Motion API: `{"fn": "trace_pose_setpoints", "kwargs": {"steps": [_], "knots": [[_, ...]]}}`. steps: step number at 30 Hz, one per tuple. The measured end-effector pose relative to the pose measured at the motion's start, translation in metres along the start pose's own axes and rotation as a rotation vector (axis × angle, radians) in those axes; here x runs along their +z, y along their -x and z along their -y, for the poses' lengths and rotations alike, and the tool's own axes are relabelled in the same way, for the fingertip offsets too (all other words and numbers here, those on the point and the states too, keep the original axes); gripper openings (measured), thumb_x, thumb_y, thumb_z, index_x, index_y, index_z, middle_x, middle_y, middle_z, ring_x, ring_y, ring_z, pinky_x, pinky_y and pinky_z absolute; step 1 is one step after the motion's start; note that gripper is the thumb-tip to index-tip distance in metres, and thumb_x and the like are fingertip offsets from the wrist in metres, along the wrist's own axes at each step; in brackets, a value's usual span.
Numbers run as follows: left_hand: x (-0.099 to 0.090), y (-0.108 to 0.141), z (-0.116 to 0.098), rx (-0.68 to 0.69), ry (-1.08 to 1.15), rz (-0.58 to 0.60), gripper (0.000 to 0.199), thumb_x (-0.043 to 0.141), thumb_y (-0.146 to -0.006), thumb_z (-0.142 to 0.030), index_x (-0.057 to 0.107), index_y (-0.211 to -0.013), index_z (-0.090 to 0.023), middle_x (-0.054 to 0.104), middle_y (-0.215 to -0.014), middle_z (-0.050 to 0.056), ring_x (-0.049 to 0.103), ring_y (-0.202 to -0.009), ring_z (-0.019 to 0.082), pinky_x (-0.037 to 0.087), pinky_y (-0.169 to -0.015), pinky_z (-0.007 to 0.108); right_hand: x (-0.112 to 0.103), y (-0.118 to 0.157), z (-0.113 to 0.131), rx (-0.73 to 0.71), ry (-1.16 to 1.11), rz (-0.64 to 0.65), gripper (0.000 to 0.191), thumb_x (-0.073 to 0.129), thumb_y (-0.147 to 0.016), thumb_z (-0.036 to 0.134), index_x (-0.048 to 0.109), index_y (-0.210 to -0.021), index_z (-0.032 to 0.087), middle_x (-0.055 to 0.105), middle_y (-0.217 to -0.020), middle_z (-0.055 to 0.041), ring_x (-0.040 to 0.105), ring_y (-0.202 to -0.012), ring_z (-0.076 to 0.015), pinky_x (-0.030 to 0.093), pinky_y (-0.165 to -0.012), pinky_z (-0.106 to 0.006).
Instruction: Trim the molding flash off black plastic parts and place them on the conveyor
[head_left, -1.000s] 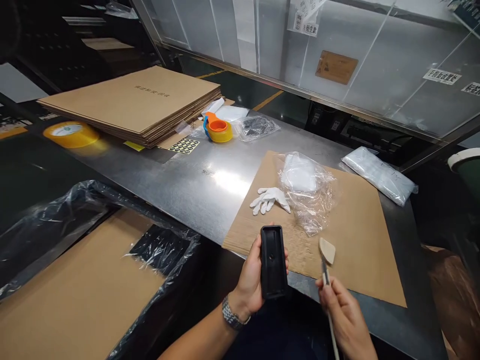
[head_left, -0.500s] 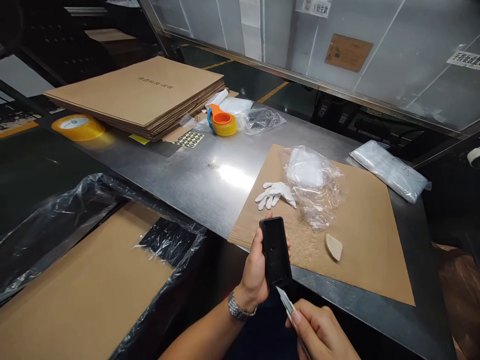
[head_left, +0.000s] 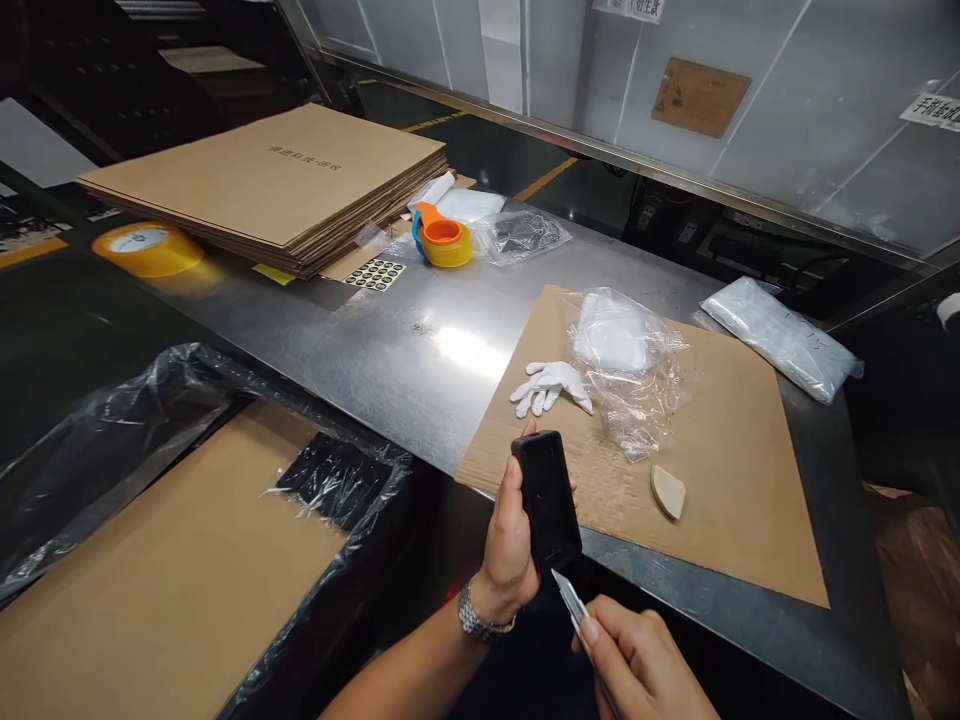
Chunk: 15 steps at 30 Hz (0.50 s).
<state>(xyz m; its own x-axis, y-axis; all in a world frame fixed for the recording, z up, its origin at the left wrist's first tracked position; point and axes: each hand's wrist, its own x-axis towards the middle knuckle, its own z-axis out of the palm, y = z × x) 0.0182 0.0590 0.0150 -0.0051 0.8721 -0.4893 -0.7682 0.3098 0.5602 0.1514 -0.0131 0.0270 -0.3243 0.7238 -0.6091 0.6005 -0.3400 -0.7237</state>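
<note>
My left hand wraps round a black rectangular hollow part, tilted with its open side facing me. Pinched in my right hand is a utility knife, its blade pointing up and left. The blade tip lies at the lower edge of the black part; whether it touches cannot be told. Beyond my hands, a white glove and a clear plastic bag with white contents lie on a cardboard sheet. A beige wedge-shaped block rests to the right of the black part.
A metal table runs across the view. A stack of cardboard sheets, a tape dispenser, a yellow tape roll and a sticker sheet sit at its far left. A plastic-wrapped pack lies right. A lined box stands lower left.
The black part and my left hand have shifted very slightly left and up. The knife stays at its lower edge, in my right hand. The surroundings shift slightly with the camera.
</note>
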Motion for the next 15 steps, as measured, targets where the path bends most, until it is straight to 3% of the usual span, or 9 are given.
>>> {"fn": "trace_pose_setpoints", "kwargs": {"steps": [11,15], "knots": [[-0.0026,0.0017,0.0011,0.113,-0.01,-0.071,0.059,0.047,-0.081,-0.053,0.04,-0.133,-0.027,0.064,-0.075,0.002,0.057,-0.056,0.013,0.049,-0.054,0.025,0.0071,-0.0029,-0.0016,-0.009,-0.061,-0.014,0.048,0.033,-0.087,0.061,0.048,-0.067,0.02,0.04,-0.042,0.0065,0.039,-0.039,-0.0073,0.029,-0.04,-0.017],[-0.0049,0.0019,0.003,0.172,-0.02,-0.055,0.057,0.042,-0.084,-0.051,0.033,-0.136,-0.029,0.063,-0.076,0.003,0.057,-0.06,0.015,0.049,-0.055,0.025,0.01,-0.0052,-0.0004,-0.007,-0.095,-0.011,0.049,0.032,-0.087,0.061,0.05,-0.071,0.019,0.038,-0.039,0.0075,0.041,-0.038,-0.0069,0.028,-0.04,-0.016]]}}
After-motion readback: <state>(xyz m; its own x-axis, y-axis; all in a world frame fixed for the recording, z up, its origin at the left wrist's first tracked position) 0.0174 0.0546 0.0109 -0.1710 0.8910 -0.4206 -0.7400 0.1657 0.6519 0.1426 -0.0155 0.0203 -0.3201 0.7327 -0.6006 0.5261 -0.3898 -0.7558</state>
